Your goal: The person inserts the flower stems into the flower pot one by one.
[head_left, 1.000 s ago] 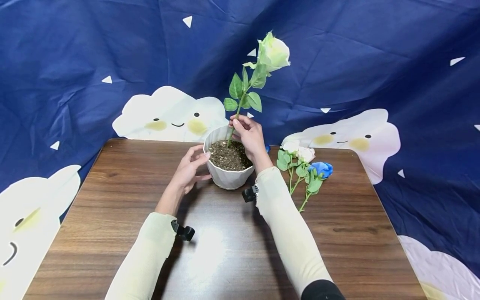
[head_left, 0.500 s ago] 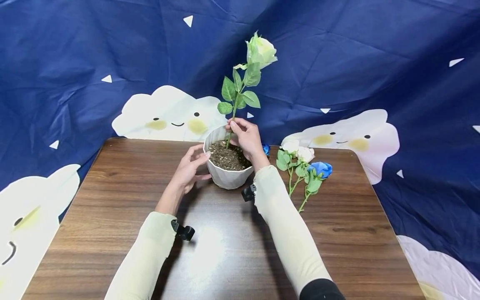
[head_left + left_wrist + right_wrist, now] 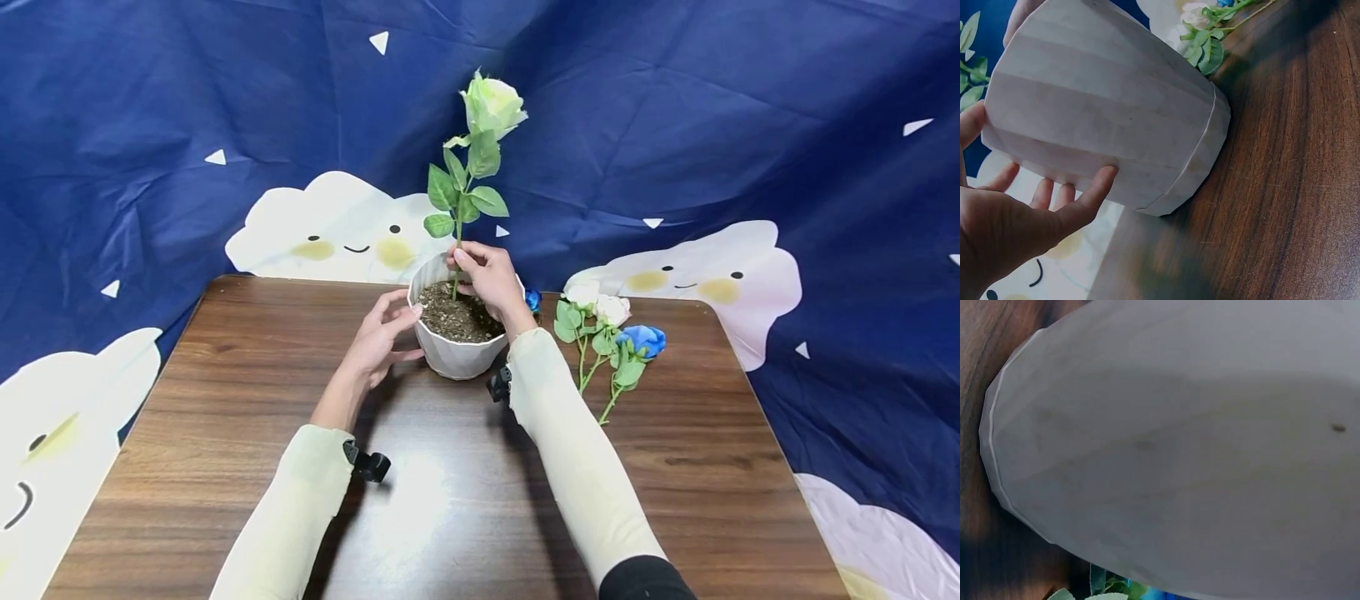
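Note:
A pale green-white rose (image 3: 493,107) stands almost upright in a white faceted flowerpot (image 3: 459,358), the lower end of its stem at the dark soil (image 3: 461,312). With thumb and fingers my right hand (image 3: 487,275) pinches the stem just above the rim. My left hand (image 3: 378,333) rests its spread, fairly straight fingertips on the pot's left side and rim. The left wrist view shows those fingertips of the left hand (image 3: 1016,219) touching the outer wall of the pot (image 3: 1104,94). In the right wrist view the pot (image 3: 1166,456) fills most of the picture and hides the right hand.
Right of the pot, white-pink roses (image 3: 597,302) and a blue rose (image 3: 641,340) lie on the wooden table (image 3: 675,500). Another blue flower (image 3: 532,300) shows partly behind the right wrist. A blue cloth (image 3: 712,125) with clouds hangs behind the table.
The rose has swung left from a rightward lean to nearly upright, and the right hand has shifted slightly left and down with the stem. Left hand and pot stay put.

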### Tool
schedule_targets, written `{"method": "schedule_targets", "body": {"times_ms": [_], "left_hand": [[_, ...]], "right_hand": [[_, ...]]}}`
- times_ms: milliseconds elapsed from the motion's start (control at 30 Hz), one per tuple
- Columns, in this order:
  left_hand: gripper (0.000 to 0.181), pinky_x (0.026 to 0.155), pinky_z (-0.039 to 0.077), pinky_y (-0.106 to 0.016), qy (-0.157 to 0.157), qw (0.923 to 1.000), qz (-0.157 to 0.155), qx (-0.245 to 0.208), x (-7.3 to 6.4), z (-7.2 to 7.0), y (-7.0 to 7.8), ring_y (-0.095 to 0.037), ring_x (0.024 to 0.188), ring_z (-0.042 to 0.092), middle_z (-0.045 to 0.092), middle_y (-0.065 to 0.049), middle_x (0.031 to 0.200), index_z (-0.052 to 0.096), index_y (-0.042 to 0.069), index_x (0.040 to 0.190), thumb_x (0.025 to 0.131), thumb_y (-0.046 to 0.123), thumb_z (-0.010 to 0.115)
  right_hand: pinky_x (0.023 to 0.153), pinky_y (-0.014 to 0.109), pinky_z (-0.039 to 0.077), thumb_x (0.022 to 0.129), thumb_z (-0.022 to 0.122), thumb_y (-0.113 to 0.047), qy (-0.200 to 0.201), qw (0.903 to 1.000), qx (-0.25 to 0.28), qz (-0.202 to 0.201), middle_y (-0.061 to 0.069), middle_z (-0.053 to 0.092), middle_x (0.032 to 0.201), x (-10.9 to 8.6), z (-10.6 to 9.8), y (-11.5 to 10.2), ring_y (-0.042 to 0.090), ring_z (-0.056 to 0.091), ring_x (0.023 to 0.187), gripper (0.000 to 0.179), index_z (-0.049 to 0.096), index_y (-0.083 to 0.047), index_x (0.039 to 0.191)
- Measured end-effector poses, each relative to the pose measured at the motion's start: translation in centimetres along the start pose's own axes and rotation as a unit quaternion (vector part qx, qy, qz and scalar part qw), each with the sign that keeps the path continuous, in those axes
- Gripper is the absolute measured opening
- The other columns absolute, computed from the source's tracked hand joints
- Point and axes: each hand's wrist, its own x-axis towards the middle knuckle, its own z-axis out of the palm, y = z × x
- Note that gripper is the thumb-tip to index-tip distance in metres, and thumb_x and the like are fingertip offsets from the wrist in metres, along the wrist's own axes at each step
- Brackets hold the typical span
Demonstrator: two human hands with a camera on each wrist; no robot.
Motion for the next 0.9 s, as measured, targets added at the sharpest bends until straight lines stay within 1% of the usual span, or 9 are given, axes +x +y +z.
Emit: {"method": "schedule_targets", "body": {"times_ms": [133, 267, 400, 567, 767, 833, 900], "left_hand": [[0.056, 0.093, 0.055, -0.062, -0.005, 1.0000, 0.002, 0.002, 0.13, 0.14, 0.15, -0.032, 0.127, 0.045, 0.045, -0.012, 0.132, 0.039, 0.014, 0.150, 0.100, 0.020, 0.065], [0.057, 0.093, 0.055, -0.062, -0.007, 1.0000, 0.004, 0.004, 0.20, 0.20, 0.30, -0.033, 0.128, 0.044, 0.045, -0.012, 0.133, 0.039, 0.014, 0.150, 0.100, 0.019, 0.065], [0.056, 0.092, 0.055, -0.062, -0.005, 1.0000, 0.004, 0.005, 0.15, 0.24, 0.26, -0.035, 0.129, 0.043, 0.046, -0.012, 0.131, 0.040, 0.014, 0.150, 0.100, 0.019, 0.065], [0.056, 0.092, 0.055, -0.062, -0.006, 1.0000, 0.007, 0.004, 0.14, 0.30, 0.16, -0.033, 0.127, 0.045, 0.046, -0.011, 0.131, 0.040, 0.014, 0.150, 0.100, 0.020, 0.065], [0.056, 0.093, 0.055, -0.062, -0.004, 1.0000, 0.004, 0.008, 0.04, 0.06, -0.07, -0.031, 0.126, 0.046, 0.047, -0.011, 0.130, 0.039, 0.013, 0.150, 0.100, 0.020, 0.065], [0.056, 0.093, 0.055, -0.061, -0.005, 0.9999, 0.004, 0.009, -0.02, -0.04, -0.08, -0.032, 0.127, 0.045, 0.047, -0.011, 0.131, 0.039, 0.013, 0.150, 0.100, 0.020, 0.064], [0.056, 0.093, 0.055, -0.061, -0.006, 0.9999, 0.004, 0.009, -0.07, -0.15, -0.06, -0.032, 0.128, 0.045, 0.047, -0.012, 0.132, 0.039, 0.014, 0.150, 0.100, 0.020, 0.065]], "right_hand": [[0.092, 0.062, 0.055, 0.104, 0.058, -0.014, -0.006, 1.0000, -0.008, 0.000, 0.020, 0.068, 0.109, 0.14, -0.20, -0.10, 0.024, 0.065, 0.103, 0.025, 0.068, 0.007, 0.114], [0.089, 0.064, 0.055, 0.104, 0.057, -0.012, -0.005, 0.9999, -0.012, -0.004, 0.018, 0.069, 0.105, 0.25, -0.26, -0.13, 0.030, 0.066, 0.104, 0.022, 0.067, 0.007, 0.111], [0.089, 0.066, 0.055, 0.104, 0.058, -0.011, -0.014, 0.9998, -0.014, -0.008, 0.018, 0.068, 0.105, 0.29, -0.19, -0.01, 0.036, 0.065, 0.109, 0.020, 0.066, 0.006, 0.110], [0.089, 0.067, 0.054, 0.104, 0.058, -0.010, -0.012, 0.9998, -0.011, -0.010, 0.022, 0.068, 0.108, 0.25, -0.15, 0.05, 0.038, 0.064, 0.110, 0.020, 0.066, 0.007, 0.111], [0.092, 0.065, 0.054, 0.104, 0.059, -0.011, -0.017, 0.9997, -0.019, -0.004, 0.022, 0.069, 0.114, 0.12, 0.06, 0.37, 0.033, 0.063, 0.112, 0.023, 0.067, 0.005, 0.117], [0.093, 0.064, 0.053, 0.103, 0.060, -0.009, -0.016, 0.9996, -0.019, -0.012, 0.023, 0.068, 0.117, 0.03, 0.21, 0.41, 0.036, 0.062, 0.112, 0.025, 0.065, 0.005, 0.123], [0.091, 0.061, 0.054, 0.102, 0.060, -0.006, -0.005, 0.9993, -0.021, -0.031, 0.023, 0.067, 0.121, -0.08, 0.31, 0.32, 0.038, 0.062, 0.111, 0.030, 0.061, 0.005, 0.130]]}}
